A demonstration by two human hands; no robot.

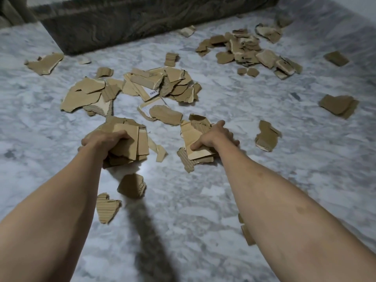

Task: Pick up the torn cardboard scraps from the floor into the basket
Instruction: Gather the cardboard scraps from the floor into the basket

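Torn brown cardboard scraps lie scattered over a grey marble floor (pixel 203 231). My left hand (pixel 101 140) grips a thick stack of scraps (pixel 130 143) just above the floor. My right hand (pixel 215 136) pinches a small pile of scraps (pixel 195 147) lying on the floor, thumb on top of the flat piece. A big heap of scraps (pixel 160 82) lies beyond both hands, and another heap (pixel 248 49) sits at the far right. No basket is in view.
A dark patterned block or furniture base (pixel 122 23) runs along the far side. Loose scraps lie near my arms (pixel 132 186), (pixel 105 206), and single scraps at the right (pixel 266 136), (pixel 337 105) and far left (pixel 44 63).
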